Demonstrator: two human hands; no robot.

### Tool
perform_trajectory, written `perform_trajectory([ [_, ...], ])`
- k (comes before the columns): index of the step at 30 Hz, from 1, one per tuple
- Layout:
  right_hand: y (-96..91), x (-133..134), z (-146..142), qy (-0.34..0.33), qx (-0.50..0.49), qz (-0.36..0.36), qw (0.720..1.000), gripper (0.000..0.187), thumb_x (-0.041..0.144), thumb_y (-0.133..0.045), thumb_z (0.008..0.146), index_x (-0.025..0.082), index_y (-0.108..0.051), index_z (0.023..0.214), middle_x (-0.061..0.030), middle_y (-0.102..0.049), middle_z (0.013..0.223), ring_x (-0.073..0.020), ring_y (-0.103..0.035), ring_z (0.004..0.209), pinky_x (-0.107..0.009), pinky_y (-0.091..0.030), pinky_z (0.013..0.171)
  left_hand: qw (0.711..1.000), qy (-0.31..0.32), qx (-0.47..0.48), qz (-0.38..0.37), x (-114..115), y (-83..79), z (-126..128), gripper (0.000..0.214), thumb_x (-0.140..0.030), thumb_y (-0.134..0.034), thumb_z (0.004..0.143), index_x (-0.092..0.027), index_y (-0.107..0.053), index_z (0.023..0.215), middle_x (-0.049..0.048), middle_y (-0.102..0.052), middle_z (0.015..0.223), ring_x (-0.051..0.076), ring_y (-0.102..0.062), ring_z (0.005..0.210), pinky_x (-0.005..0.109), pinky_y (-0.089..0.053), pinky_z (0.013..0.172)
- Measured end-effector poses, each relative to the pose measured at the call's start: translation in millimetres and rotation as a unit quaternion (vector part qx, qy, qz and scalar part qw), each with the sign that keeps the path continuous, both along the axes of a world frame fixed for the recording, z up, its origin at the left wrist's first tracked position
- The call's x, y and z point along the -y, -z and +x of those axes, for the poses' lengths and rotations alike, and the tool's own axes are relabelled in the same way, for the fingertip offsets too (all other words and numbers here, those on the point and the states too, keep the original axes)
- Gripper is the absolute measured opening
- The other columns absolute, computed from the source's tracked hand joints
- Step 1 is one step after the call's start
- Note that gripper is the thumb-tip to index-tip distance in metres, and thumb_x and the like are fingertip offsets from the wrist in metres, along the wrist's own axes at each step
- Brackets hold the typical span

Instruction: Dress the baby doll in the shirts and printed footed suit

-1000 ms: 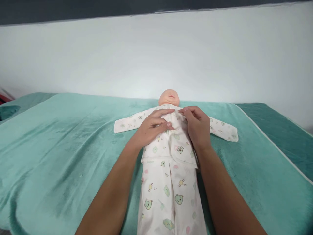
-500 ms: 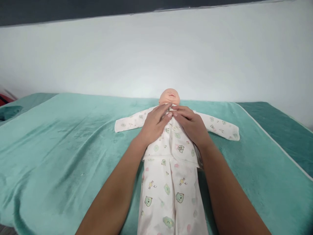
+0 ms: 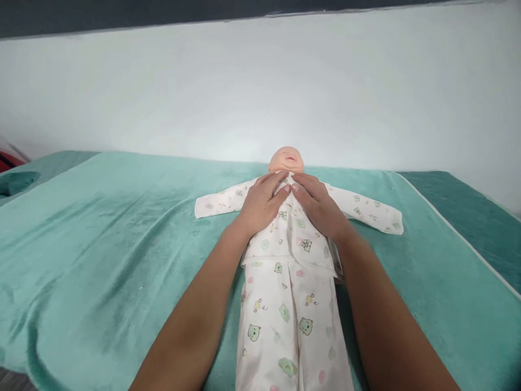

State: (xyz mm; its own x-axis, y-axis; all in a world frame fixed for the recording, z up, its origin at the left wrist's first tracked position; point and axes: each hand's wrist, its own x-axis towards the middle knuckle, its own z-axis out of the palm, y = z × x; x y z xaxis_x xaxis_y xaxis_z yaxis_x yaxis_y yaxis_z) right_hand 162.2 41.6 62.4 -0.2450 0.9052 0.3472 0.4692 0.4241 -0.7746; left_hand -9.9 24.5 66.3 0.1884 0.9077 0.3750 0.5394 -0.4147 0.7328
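Note:
A baby doll (image 3: 286, 159) lies on its back on a teal blanket (image 3: 101, 244), head toward the wall, arms spread. It wears a white printed top (image 3: 297, 239) and matching trousers (image 3: 288, 326). My left hand (image 3: 261, 203) rests flat on the doll's upper chest, fingers stretched toward the collar. Mirroring it on the other side of the chest is my right hand (image 3: 317, 205), also flat. The fingertips of both hands meet just below the doll's chin. Neither hand holds anything.
The blanket covers a table that runs against a white wall (image 3: 260, 92). A darker green cover (image 3: 468, 217) shows at the right, beyond the blanket's white edge. At the far left sits a red object (image 3: 6, 160).
Both hands slid up the doll's chest toward the neck and flattened out. The right hand let go of the pinched fabric of the top.

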Motion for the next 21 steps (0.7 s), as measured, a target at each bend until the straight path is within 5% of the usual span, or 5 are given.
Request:
perform_trajectory([
  [7, -1.5, -5, 11, -0.074, 0.029, 0.025, 0.996, 0.044, 0.056, -0.043, 0.100, 0.036, -0.064, 0.133, 0.0006, -0.050, 0.152, -0.0227, -0.037, 0.145, -0.048, -0.022, 0.123, 0.998, 0.006, 0.066, -0.003, 2, 2.1, -2, 0.045, -0.042, -0.043, 0.100, -0.027, -0.055, 0.141, 0.0016, -0.054, 0.150, 0.019, -0.041, 0.144, 0.038, -0.030, 0.121],
  [11, 8.4, 2, 14, -0.082, -0.022, 0.030, 0.996, 0.051, 0.061, -0.040, 0.099, 0.034, -0.061, 0.136, -0.0002, -0.048, 0.155, -0.0216, -0.038, 0.146, -0.045, -0.025, 0.123, 0.995, -0.011, 0.096, 0.006, 3, 16.3, -9, 0.046, -0.042, -0.037, 0.101, -0.023, -0.058, 0.138, 0.0036, -0.052, 0.152, 0.018, -0.043, 0.143, 0.036, -0.029, 0.122],
  [16, 37.0, 9, 38, 0.059, 0.058, 0.056, 0.995, 0.056, 0.057, -0.030, 0.102, 0.029, -0.054, 0.144, -0.0049, -0.047, 0.156, -0.0238, -0.036, 0.148, -0.051, -0.023, 0.123, 0.992, -0.116, -0.031, 0.035, 7, 45.4, -41, 0.049, -0.042, -0.032, 0.102, -0.024, -0.057, 0.139, 0.0049, -0.054, 0.150, 0.022, -0.041, 0.145, 0.045, -0.022, 0.124],
  [21, 56.4, 16, 107, 0.166, 0.274, 0.046, 0.946, 0.058, 0.052, -0.036, 0.099, 0.027, -0.041, 0.152, -0.0096, -0.036, 0.162, -0.0313, -0.028, 0.151, -0.063, -0.021, 0.119, 0.955, -0.223, -0.194, 0.001, 24, 66.1, -97, 0.054, -0.034, -0.050, 0.093, -0.032, -0.048, 0.147, 0.0047, -0.042, 0.159, 0.029, -0.033, 0.149, 0.055, -0.015, 0.123],
])
